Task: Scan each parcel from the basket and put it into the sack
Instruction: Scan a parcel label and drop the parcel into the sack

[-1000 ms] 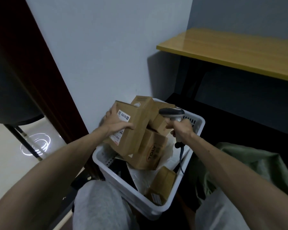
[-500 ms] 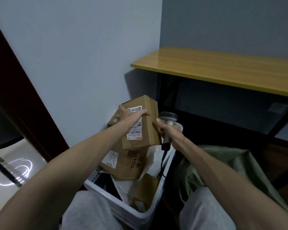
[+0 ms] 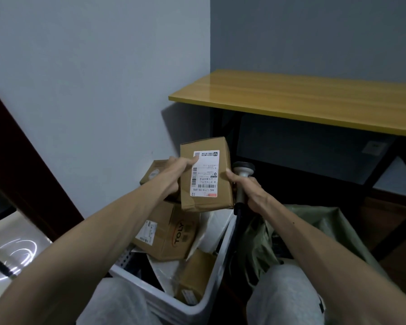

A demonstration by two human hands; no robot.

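Head view shows basket (image 3: 220,263) near yellow table (image 3: 302,102), grey wall (image 3: 314,31)

Dim, bluish room light; the yellow worktop (image 3: 314,102) shows soft glare and shadows the wall, and bright reflections streak the floor (image 3: 12,252) at left.

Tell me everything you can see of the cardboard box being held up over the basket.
The cardboard box is brown, small and oblong, held upright above the basket, with a crease near its lower edge. A white shipping label with barcodes faces the camera, turned sideways. The left hand grips its left side, fingertips on the label's top corner. The right hand, holding the scanner, touches its right edge with the thumb.
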